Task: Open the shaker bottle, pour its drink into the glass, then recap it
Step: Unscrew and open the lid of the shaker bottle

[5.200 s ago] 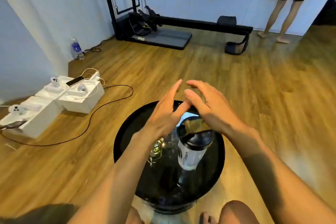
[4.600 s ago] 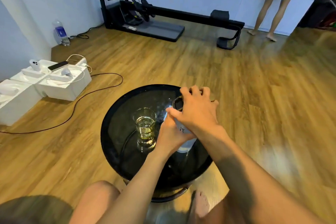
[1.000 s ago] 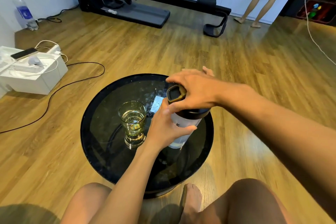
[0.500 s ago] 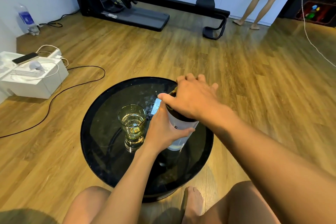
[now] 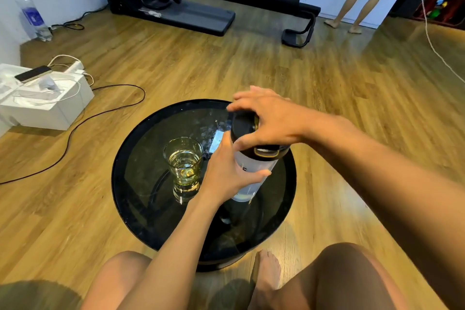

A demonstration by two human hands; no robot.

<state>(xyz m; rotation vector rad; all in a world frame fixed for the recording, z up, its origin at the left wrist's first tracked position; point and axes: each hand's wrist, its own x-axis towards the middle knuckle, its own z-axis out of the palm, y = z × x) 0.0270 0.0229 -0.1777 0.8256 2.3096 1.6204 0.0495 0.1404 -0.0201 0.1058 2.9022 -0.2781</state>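
Fingers (image 5: 260,173) curled round bottle and lid, mid-twist.
Your glass (image 5: 183,158) on the desk (image 5: 130,158) already holds drink; beside it your left hand (image 5: 226,173) grips the standing bottle (image 5: 254,166), and your right hand (image 5: 271,123) has turned the lid (image 5: 244,126) further round: likely recapping.

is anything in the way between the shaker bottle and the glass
No separate object. The glass sits just left of the shaker bottle; only the left hand gripping the bottle's body fills the gap. The right hand grips the lid on top.
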